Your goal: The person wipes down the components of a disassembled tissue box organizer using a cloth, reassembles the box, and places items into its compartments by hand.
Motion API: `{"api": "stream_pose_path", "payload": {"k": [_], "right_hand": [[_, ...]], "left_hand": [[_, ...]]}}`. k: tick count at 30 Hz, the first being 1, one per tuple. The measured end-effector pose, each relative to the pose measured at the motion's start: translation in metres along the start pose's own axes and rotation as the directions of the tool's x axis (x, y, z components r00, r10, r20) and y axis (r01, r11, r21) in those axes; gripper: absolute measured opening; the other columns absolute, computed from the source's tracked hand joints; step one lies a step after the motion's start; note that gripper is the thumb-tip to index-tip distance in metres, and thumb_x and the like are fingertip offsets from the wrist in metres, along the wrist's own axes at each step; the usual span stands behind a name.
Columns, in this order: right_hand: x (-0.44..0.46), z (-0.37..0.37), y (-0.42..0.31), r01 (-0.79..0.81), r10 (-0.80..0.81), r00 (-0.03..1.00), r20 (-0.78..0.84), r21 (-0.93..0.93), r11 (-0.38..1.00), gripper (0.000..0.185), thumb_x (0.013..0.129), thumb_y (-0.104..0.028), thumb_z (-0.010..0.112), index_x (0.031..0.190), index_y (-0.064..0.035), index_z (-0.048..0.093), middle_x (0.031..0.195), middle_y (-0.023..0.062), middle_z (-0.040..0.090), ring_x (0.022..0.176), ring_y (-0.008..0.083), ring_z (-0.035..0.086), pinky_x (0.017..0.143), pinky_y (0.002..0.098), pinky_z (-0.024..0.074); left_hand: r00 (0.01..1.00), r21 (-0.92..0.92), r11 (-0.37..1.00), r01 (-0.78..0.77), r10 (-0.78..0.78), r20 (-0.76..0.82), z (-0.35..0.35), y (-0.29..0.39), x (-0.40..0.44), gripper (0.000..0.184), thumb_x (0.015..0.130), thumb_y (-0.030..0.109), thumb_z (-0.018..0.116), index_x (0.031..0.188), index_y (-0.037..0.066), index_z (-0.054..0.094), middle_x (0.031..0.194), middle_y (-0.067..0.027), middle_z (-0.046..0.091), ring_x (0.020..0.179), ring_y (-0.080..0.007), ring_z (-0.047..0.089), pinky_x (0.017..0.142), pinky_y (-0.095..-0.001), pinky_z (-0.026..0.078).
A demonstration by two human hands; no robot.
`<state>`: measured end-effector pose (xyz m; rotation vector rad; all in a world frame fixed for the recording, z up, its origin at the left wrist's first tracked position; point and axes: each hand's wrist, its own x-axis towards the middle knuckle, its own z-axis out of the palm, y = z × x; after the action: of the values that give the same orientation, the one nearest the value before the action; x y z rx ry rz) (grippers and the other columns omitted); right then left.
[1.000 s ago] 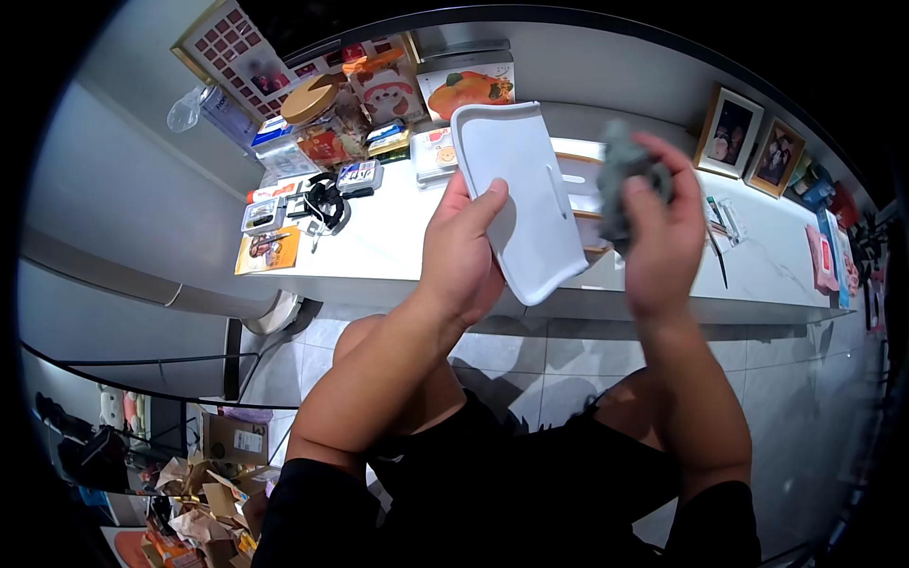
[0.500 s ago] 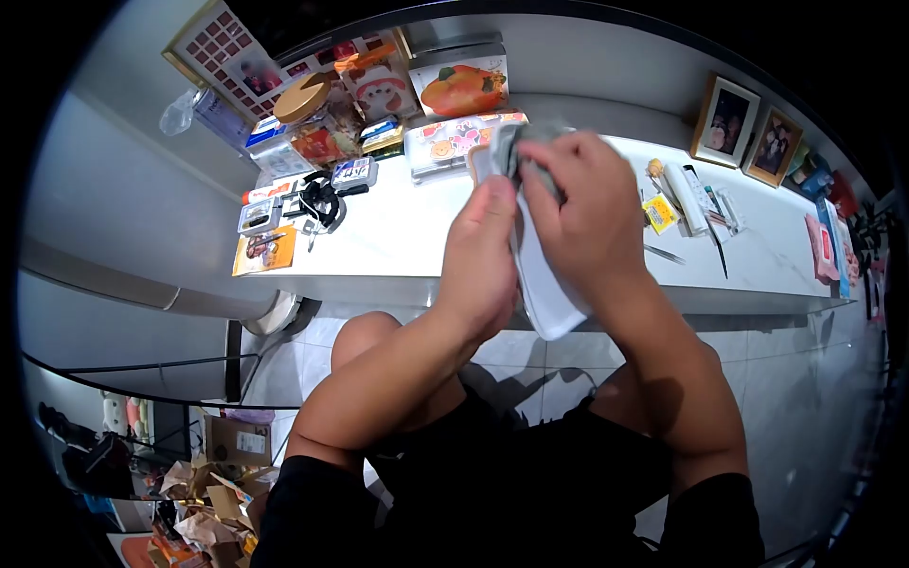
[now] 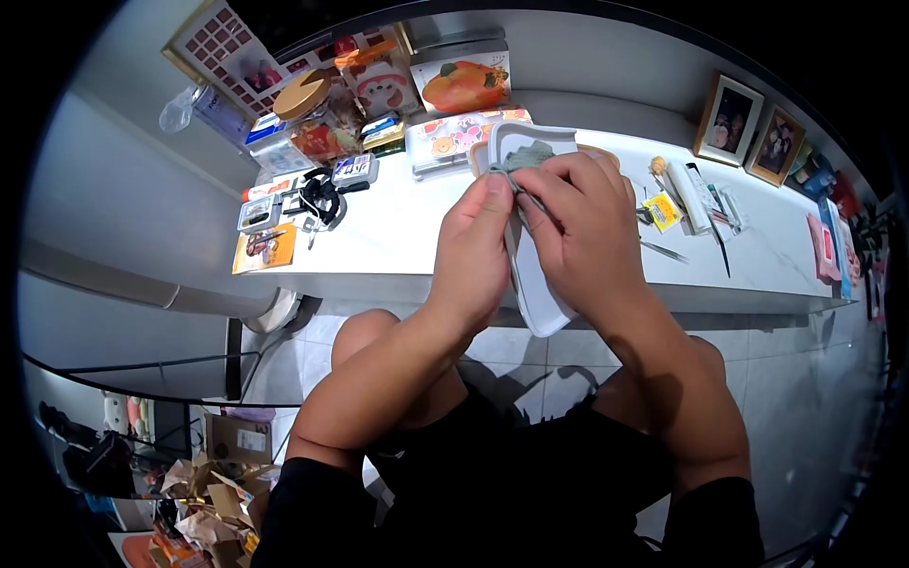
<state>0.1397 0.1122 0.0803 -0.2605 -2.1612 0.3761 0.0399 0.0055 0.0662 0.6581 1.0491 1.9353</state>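
A shallow white tray point(image 3: 542, 295) with rounded corners and a raised rim is held up tilted in front of the table. My left hand point(image 3: 473, 241) is closed on the tray's left edge, its thumb on top beside the cloth. My right hand point(image 3: 587, 213) is closed round a bunched grey-green cloth point(image 3: 527, 156), pressing it against the tray's inner face near the left rim. Part of the cloth spreads loose toward the tray's upper end. Behind the tray, a tan-edged thing point(image 3: 479, 159) on the table is mostly hidden.
A white table point(image 3: 398, 237) carries a cartoon-print box point(image 3: 450, 145), a lidded jar point(image 3: 322, 123) and a black cable bundle point(image 3: 320, 199) on the left. To the right are a white tube point(image 3: 687, 197), a yellow packet point(image 3: 663, 211), tweezers point(image 3: 665, 251) and framed photos point(image 3: 727, 120).
The tray has turned so more of its inner face shows. My right hand has shifted slightly down with the cloth, which is less blurred and more spread out.
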Motion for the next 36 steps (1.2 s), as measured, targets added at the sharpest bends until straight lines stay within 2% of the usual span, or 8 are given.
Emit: {"api": "stream_pose_path", "payload": {"k": [7, 13, 18, 20, 24, 27, 31, 36], "right_hand": [[0.012, 0.0, 0.01, -0.033, 0.033, 0.993, -0.114, -0.001, 0.999, 0.02, 0.087, -0.012, 0.077, 0.107, -0.0131, 0.08, 0.099, 0.0036, 0.067, 0.097, 0.0285, 0.062, 0.087, 0.0453, 0.0461], [-0.022, -0.019, 0.0, 0.051, -0.049, 0.939, 0.339, 0.003, 0.999, 0.02, 0.083, -0.015, 0.08, 0.103, -0.0166, 0.079, 0.103, -0.0005, 0.069, 0.102, 0.0278, 0.061, 0.093, 0.0453, 0.0412], [-0.021, -0.022, 0.028, -0.141, 0.125, 0.975, 0.183, 0.075, 0.987, 0.02, 0.093, -0.016, 0.074, 0.112, -0.0112, 0.075, 0.105, 0.0022, 0.07, 0.097, 0.0231, 0.062, 0.094, 0.0426, 0.0456], [-0.016, -0.021, 0.032, -0.586, 0.742, 0.659, 0.122, 0.702, 0.405, 0.021, 0.104, -0.021, 0.069, 0.117, -0.006, 0.07, 0.105, 0.0035, 0.07, 0.093, 0.0138, 0.065, 0.086, 0.0331, 0.0539], [-0.02, -0.013, 0.029, -0.532, 0.682, 0.73, 0.046, 0.665, 0.525, 0.023, 0.106, -0.022, 0.069, 0.12, -0.004, 0.068, 0.107, 0.0044, 0.069, 0.098, 0.0118, 0.066, 0.085, 0.0285, 0.0563], [-0.012, -0.002, 0.016, -0.281, 0.305, 0.95, -0.065, 0.244, 0.928, 0.019, 0.096, -0.014, 0.078, 0.11, -0.0026, 0.072, 0.116, 0.0119, 0.068, 0.116, 0.0262, 0.065, 0.094, 0.0398, 0.0567], [0.004, 0.005, 0.018, -0.211, 0.268, 0.948, -0.174, 0.291, 0.933, 0.015, 0.09, -0.001, 0.076, 0.106, -0.0037, 0.073, 0.105, 0.0124, 0.072, 0.101, 0.0297, 0.071, 0.088, 0.0388, 0.0577], [0.005, 0.004, 0.018, -0.132, 0.185, 0.963, -0.195, 0.259, 0.957, 0.015, 0.091, 0.0, 0.073, 0.106, -0.0034, 0.073, 0.101, 0.013, 0.073, 0.092, 0.03, 0.072, 0.084, 0.0388, 0.0581]], "left_hand": [[0.998, 0.082, 0.997, -0.002, -0.002, 0.06, 0.002, -0.007, -0.007, 0.039, 0.118, 0.031, 0.044, 0.142, 0.002, 0.057, 0.127, -0.0078, 0.069, 0.109, -0.015, 0.069, 0.094, -0.0313, 0.058], [0.981, 0.089, 0.987, -0.137, 0.147, -0.129, -0.02, 0.025, 0.016, 0.037, 0.118, 0.034, 0.041, 0.136, 0.006, 0.058, 0.127, -0.011, 0.072, 0.11, -0.0208, 0.074, 0.091, -0.0379, 0.063], [0.951, 0.11, 0.99, -0.09, 0.118, -0.286, -0.026, 0.034, 0.019, 0.038, 0.117, 0.033, 0.044, 0.14, 0.006, 0.057, 0.126, -0.0082, 0.071, 0.107, -0.0216, 0.075, 0.088, -0.0414, 0.065], [0.949, 0.093, 0.989, -0.116, 0.138, -0.284, -0.023, 0.037, 0.019, 0.034, 0.115, 0.03, 0.047, 0.136, 0.006, 0.059, 0.12, -0.008, 0.072, 0.099, -0.0184, 0.075, 0.08, -0.0363, 0.065], [0.954, 0.102, 0.988, -0.113, 0.136, -0.266, -0.018, 0.035, 0.018, 0.034, 0.11, 0.02, 0.054, 0.14, 0.005, 0.055, 0.123, -0.0091, 0.071, 0.103, -0.0182, 0.075, 0.083, -0.037, 0.066], [0.979, 0.025, 0.995, -0.092, 0.095, -0.18, -0.004, 0.02, 0.009, 0.035, 0.106, 0.013, 0.059, 0.14, 0.005, 0.053, 0.12, -0.0094, 0.071, 0.096, -0.0147, 0.074, 0.073, -0.03, 0.063], [0.978, 0.18, 0.963, -0.2, 0.207, -0.021, 0.012, 0.006, -0.008, 0.036, 0.104, 0.002, 0.059, 0.139, -0.002, 0.051, 0.115, -0.0099, 0.07, 0.09, -0.0099, 0.069, 0.068, -0.0248, 0.058], [0.931, 0.111, 0.943, -0.314, 0.329, -0.159, 0.013, 0.01, -0.004, 0.038, 0.103, 0.001, 0.058, 0.139, -0.001, 0.048, 0.121, -0.0129, 0.068, 0.096, -0.015, 0.071, 0.073, -0.0287, 0.061]]}}
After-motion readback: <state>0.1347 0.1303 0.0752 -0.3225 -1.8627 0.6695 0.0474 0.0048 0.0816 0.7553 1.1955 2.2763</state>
